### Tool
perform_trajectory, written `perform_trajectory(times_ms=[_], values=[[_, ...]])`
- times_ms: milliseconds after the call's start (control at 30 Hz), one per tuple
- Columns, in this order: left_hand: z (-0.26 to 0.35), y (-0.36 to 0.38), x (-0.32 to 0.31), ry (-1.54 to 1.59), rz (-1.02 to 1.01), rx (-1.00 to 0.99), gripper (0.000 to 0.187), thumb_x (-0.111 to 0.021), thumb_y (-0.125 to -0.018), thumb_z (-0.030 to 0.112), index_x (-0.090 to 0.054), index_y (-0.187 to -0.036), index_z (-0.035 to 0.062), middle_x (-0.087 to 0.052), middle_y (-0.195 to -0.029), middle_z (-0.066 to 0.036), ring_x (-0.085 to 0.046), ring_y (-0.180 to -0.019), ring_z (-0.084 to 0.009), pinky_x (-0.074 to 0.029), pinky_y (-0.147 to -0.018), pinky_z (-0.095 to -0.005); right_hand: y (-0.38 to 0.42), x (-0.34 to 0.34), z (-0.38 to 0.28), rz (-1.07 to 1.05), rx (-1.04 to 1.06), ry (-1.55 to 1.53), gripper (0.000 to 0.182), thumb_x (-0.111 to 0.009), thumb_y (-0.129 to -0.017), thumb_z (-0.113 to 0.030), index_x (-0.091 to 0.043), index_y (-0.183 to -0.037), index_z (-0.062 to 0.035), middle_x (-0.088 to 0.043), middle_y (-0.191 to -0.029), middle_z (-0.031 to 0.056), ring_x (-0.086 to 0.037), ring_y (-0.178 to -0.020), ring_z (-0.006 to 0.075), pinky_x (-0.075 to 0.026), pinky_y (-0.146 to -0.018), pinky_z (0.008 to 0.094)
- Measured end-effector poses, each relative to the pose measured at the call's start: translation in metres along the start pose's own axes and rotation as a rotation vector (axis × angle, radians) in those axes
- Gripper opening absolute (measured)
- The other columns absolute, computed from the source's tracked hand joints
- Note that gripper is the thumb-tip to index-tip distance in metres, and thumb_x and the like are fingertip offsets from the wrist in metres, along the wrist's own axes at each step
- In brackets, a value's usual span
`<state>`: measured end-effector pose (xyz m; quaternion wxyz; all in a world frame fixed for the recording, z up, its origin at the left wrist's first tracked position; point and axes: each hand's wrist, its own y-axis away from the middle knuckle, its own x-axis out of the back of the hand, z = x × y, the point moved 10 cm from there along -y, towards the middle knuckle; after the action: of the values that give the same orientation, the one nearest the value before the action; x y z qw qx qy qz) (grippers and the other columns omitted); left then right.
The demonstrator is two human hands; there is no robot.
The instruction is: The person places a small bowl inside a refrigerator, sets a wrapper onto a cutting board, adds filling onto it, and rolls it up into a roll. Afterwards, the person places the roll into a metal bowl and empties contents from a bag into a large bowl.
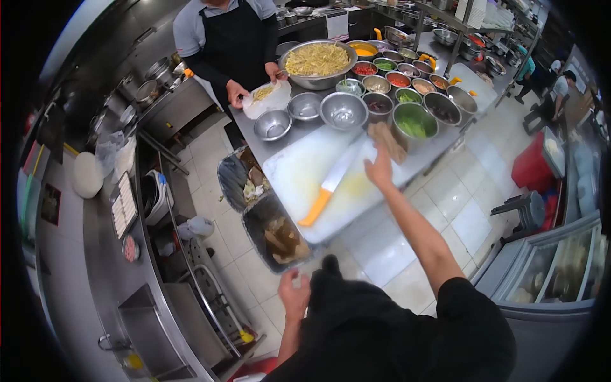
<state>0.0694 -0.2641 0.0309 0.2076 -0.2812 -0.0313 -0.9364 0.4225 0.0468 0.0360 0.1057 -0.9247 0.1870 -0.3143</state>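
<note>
My right hand [380,167] reaches over the right side of the white cutting board [293,167], its fingers closed on the near end of a brown cloth [389,145]. A knife with an orange handle [316,207] lies on the board to the left of that hand, blade pointing away from me. Just beyond the cloth stands a metal pot of chopped greens [414,124]. My left hand [294,294] hangs low beside my body near a lined bin [275,232]. Its fingers are loosely bent and apart, with nothing visible in them.
Empty metal bowls [344,111] line the board's far edge, with several bowls of cut vegetables behind. A co-worker in a black apron [235,38] holds a white sheet with yellow strips [267,99] beside a large bowl [318,81]. A sink [156,331] is at left.
</note>
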Motion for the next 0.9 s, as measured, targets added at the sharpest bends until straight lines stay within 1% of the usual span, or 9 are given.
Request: perform_trajectory(times_ms=[133, 200, 333, 400, 500, 600, 633, 767, 900], values=[[0.079, -0.093, -0.073, -0.207, 0.006, -0.456, 0.039, -0.068, -0.075, 0.012, -0.063, -0.112, 0.0011, -0.062, -0.104, -0.018, -0.057, -0.100, -0.0381, -0.044, -0.089, -0.0478, -0.080, -0.015, 0.047, -0.053, 0.000, 0.300, 0.062, -0.066, -0.079, -0.006, -0.042, -0.135, -0.0062, -0.045, -0.134, 0.0236, -0.047, -0.121, 0.0464, -0.040, -0.104, 0.0496], [0.092, -0.130, -0.113, -0.311, -0.103, -0.437, 0.040, -0.067, -0.074, 0.014, -0.062, -0.113, 0.0013, -0.061, -0.105, -0.019, -0.056, -0.101, -0.0391, -0.043, -0.090, -0.0481, -0.096, -0.017, 0.068, -0.120, -0.194, 0.368, 0.062, -0.064, -0.080, -0.008, -0.039, -0.137, -0.0058, -0.045, -0.134, 0.0231, -0.047, -0.122, 0.0459, -0.040, -0.104, 0.0507], [0.073, -0.165, -0.172, -0.519, -0.368, -0.221, 0.039, -0.064, -0.073, 0.015, -0.061, -0.110, 0.0011, -0.060, -0.103, -0.019, -0.056, -0.096, -0.0410, -0.044, -0.086, -0.0492, -0.097, -0.027, 0.088, -0.219, -0.151, 0.565, 0.047, -0.065, -0.084, -0.014, -0.043, -0.124, -0.0001, -0.046, -0.133, 0.0233, -0.053, -0.118, 0.0425, -0.050, -0.091, 0.0501], [0.066, -0.175, -0.179, -0.510, -0.402, -0.112, 0.038, -0.062, -0.071, 0.015, -0.061, -0.107, 0.0018, -0.063, -0.105, -0.022, -0.060, -0.096, -0.0434, -0.048, -0.084, -0.0510, -0.096, -0.024, 0.074, -0.154, -0.087, 0.533, 0.036, -0.068, -0.082, -0.013, -0.050, -0.110, -0.0004, -0.057, -0.115, 0.0228, -0.056, -0.112, 0.0387, -0.053, -0.082, 0.0500], [0.061, -0.178, -0.149, -0.485, -0.440, 0.088, 0.033, -0.060, -0.069, 0.015, -0.062, -0.099, 0.0022, -0.066, -0.102, -0.024, -0.063, -0.097, -0.0435, -0.050, -0.084, -0.0507, -0.080, -0.013, 0.042, -0.268, -0.098, 0.441, 0.033, -0.073, -0.076, -0.011, -0.059, -0.105, -0.0056, -0.064, -0.095, 0.0192, -0.057, -0.109, 0.0341, -0.049, -0.082, 0.0516], [0.029, -0.157, -0.095, -0.524, -0.399, 0.144, 0.029, -0.061, -0.063, 0.013, -0.064, -0.090, 0.0011, -0.067, -0.085, -0.023, -0.064, -0.087, -0.0456, -0.052, -0.077, -0.0506, -0.059, -0.010, -0.001, -0.432, 0.393, 0.392, 0.044, -0.076, -0.071, -0.012, -0.062, -0.112, -0.0099, -0.064, -0.102, 0.0153, -0.054, -0.114, 0.0325, -0.042, -0.092, 0.0532], [0.022, -0.144, -0.074, -0.542, -0.373, 0.154, 0.028, -0.061, -0.062, 0.012, -0.064, -0.087, 0.0007, -0.067, -0.084, -0.024, -0.064, -0.086, -0.0459, -0.052, -0.076, -0.0504, -0.061, -0.009, -0.002, -0.463, 0.403, 0.390, 0.062, -0.079, -0.067, -0.013, -0.058, -0.125, -0.0125, -0.058, -0.119, 0.0152, -0.047, -0.121, 0.0336, -0.035, -0.098, 0.0539], [0.011, -0.087, -0.003, -0.585, -0.196, 0.383, 0.022, -0.061, -0.059, 0.008, -0.060, -0.079, -0.0019, -0.063, -0.076, -0.024, -0.061, -0.073, -0.0444, -0.050, -0.069, -0.0462, -0.076, -0.033, 0.030, -0.559, 0.445, 0.343, 0.071, -0.079, -0.069, -0.016, -0.051, -0.135, -0.0132, -0.041, -0.140, 0.0203, -0.039, -0.126, 0.0395, -0.035, -0.099, 0.0513], [0.004, -0.024, 0.028, -0.426, 0.118, 0.508, 0.014, -0.058, -0.062, 0.003, -0.055, -0.075, -0.0015, -0.058, -0.065, -0.015, -0.055, -0.056, -0.0293, -0.046, -0.059, -0.0353, -0.065, -0.044, 0.027, -0.415, 0.430, 0.348, 0.053, -0.071, -0.071, -0.011, -0.058, -0.123, -0.0098, -0.050, -0.129, 0.0206, -0.047, -0.112, 0.0369, -0.039, -0.087, 0.0500]])
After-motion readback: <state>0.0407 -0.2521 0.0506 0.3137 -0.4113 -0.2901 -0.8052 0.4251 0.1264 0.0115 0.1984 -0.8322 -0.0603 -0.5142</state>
